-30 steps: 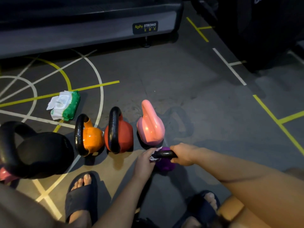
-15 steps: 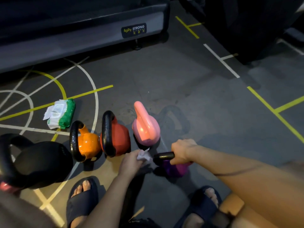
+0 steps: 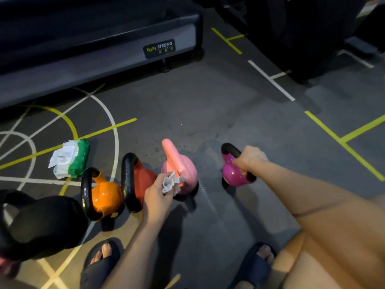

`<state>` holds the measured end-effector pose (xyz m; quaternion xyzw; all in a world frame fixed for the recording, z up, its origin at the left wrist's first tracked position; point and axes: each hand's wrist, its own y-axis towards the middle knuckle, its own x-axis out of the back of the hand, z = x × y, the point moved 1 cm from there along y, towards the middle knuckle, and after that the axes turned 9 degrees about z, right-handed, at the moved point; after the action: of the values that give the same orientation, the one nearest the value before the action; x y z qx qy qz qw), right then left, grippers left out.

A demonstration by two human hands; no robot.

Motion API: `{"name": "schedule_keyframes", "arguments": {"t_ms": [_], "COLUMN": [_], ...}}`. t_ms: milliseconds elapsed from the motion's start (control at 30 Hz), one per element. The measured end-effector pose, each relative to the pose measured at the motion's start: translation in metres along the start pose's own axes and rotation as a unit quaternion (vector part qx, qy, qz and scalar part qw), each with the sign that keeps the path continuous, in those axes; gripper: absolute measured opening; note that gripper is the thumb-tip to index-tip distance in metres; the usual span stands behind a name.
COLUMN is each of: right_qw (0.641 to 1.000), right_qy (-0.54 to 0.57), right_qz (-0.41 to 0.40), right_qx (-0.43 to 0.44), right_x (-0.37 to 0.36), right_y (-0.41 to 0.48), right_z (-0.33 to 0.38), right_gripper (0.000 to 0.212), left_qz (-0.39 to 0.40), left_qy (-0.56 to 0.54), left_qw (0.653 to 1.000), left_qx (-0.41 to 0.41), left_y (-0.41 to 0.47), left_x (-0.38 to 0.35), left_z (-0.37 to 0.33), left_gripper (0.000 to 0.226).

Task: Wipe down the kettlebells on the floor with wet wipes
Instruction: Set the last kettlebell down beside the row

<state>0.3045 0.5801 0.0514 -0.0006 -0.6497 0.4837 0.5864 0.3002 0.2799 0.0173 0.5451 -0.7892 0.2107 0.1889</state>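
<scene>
My right hand point(image 3: 249, 159) grips the black handle of a small purple kettlebell point(image 3: 234, 172), which sits to the right of the row. My left hand point(image 3: 157, 192) holds a crumpled white wet wipe point(image 3: 170, 182) in front of the pink kettlebell point(image 3: 180, 167). Left of the pink one stand a red kettlebell point(image 3: 143, 180) and an orange kettlebell point(image 3: 104, 195), both with black handles. A large black kettlebell point(image 3: 41, 224) fills the lower left.
A green and white wet wipe pack point(image 3: 70, 159) lies on the floor behind the orange kettlebell. A grey treadmill base point(image 3: 100, 57) runs across the back, with dark gym equipment point(image 3: 308, 34) at the upper right. My feet in dark slides point(image 3: 100, 265) are at the bottom.
My right hand has carried the purple kettlebell away from my feet to the right of the pink one. My left hand has come off its handle with the wipe and moved toward the pink kettlebell.
</scene>
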Motion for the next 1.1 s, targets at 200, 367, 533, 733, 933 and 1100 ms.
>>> {"name": "schedule_keyframes", "arguments": {"t_ms": [200,367,533,733,933,1100], "right_qw": [0.992,0.995,0.996,0.996,0.995,0.941], "right_qy": [0.127,0.062,0.036,0.033,0.048,0.086], "right_qz": [0.019,0.07,0.075,0.087,-0.015,-0.041], "right_qx": [0.009,0.025,0.029,0.013,0.081,0.324], "right_x": [-0.003,-0.022,-0.016,-0.006,0.01,0.01], "right_y": [0.047,0.052,0.055,0.047,0.014,-0.06], "right_z": [0.045,0.073,0.078,0.071,0.125,0.218], "right_gripper": [0.027,0.019,0.028,0.044,0.067,0.057], "left_qz": [0.014,0.005,0.02,0.016,-0.012,0.0], "left_qy": [0.027,0.001,0.002,0.006,-0.032,0.008], "left_qw": [0.999,0.998,0.997,0.998,0.997,0.998], "left_qx": [0.025,0.055,0.07,0.062,0.063,0.065], "left_y": [0.002,0.009,0.015,0.018,0.032,0.041], "left_x": [0.032,0.053,0.053,0.053,0.086,0.159], "left_z": [-0.006,0.0,0.003,-0.012,-0.031,-0.044], "left_gripper": [0.023,0.014,0.013,0.024,0.044,0.052]}}
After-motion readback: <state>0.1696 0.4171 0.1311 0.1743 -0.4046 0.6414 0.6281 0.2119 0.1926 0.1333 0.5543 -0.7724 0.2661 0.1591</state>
